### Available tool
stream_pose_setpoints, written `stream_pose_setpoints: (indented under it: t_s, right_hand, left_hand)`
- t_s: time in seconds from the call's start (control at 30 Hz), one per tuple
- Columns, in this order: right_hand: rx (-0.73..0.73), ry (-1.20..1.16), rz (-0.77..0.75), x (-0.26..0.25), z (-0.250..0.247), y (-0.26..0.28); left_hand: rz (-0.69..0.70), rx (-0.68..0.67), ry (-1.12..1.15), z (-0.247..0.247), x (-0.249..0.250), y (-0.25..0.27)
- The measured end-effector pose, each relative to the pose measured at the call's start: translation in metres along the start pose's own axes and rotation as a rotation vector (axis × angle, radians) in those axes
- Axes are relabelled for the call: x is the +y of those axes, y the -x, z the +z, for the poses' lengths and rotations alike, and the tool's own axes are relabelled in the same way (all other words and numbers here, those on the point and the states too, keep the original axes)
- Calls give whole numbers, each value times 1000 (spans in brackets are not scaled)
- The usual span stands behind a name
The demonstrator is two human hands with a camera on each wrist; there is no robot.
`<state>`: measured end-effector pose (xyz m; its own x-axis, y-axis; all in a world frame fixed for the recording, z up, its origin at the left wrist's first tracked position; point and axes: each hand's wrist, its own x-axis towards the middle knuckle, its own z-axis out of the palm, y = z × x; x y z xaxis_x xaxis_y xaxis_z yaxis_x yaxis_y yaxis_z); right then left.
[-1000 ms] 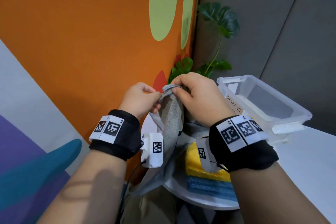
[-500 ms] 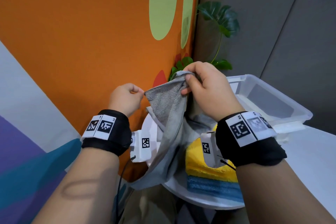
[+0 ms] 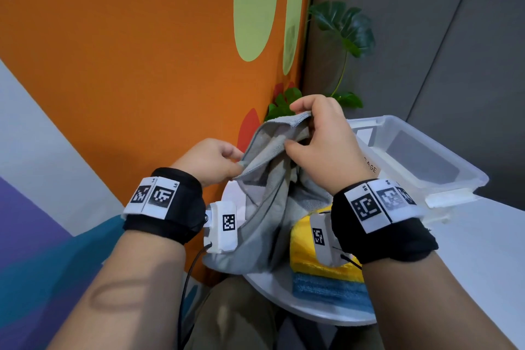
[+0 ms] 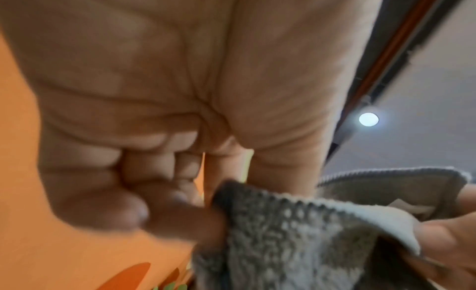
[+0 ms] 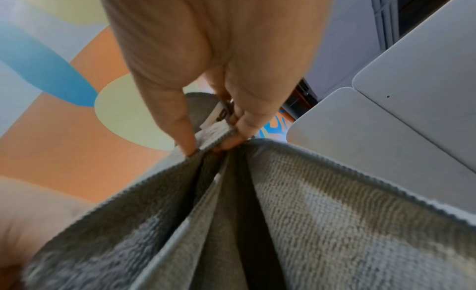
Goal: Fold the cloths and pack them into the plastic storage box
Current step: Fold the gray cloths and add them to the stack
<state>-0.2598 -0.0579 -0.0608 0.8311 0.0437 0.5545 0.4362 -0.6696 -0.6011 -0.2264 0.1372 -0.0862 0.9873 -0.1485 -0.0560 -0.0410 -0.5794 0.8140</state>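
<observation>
Since a second ago both hands have pulled apart: right hand (image 3: 321, 148) has gone up and right, left hand (image 3: 210, 160) has dropped left, so the grey cloth (image 3: 267, 207) is opening out between them.

Grip state: right thumb and fingers pinch the top hem near the care tag (image 5: 219, 119); left thumb and forefinger pinch an edge lower down, other fingers curled in. Both clamped on the same cloth, hands apart.

Cloth hangs bunched in mid-air over the near-left edge of the white table (image 3: 272, 290), its lower part draping past that edge. Yellow cloth (image 3: 304, 253) sits on a blue cloth (image 3: 326, 290), near side of the table. Box (image 3: 420, 156) is far right, nothing visible inside it.

Risks, as I read it:
- Left pinch is shallow, on the hem only; a sharp shake could pull it free.
- Corners not yet matched, so the fold could come out skewed.
- Hanging tail could snag the table edge or drag the yellow stack.
</observation>
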Motion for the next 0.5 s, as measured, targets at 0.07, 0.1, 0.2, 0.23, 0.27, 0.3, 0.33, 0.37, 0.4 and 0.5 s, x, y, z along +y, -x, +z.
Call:
stream_pose_setpoints:
  t_s: [0.07,0.1,0.2,0.23,0.27,0.3,0.33,0.37,0.4,0.5]
  right_hand:
    - [15,21,3,1,2,1]
    - [14,26,3,1,3,2]
    - [18,26,19,2,4,2]
    - [29,16,34,1,4,2]
    - [41,4,52,1,2,1]
    - [52,-5,69,1,1,0]
    - [60,-7,85,1,0,0]
    - [68,-7,101,1,-2,-1]
    - [82,-11,116,1,-3,-1]
    - [134,-29,157,4,-5,-2]
  left_hand:
    - [-11,66,-80,-2,1,0]
    - [-21,86,-96,-2,2,-1]
    - [-45,139,-79,-3,1,-4]
    - [-55,150,-60,-3,0,-5]
    - [-67,158,-39,-4,-1,-5]
    - [-76,166,-17,-4,-2,-5]
    - [-79,175,11,-5,-4,-6]
    - [-76,187,48,-6,-6,-6]
    - [-66,204,94,-7,-7,-6]
    - [-13,279,238,-11,-6,-6]
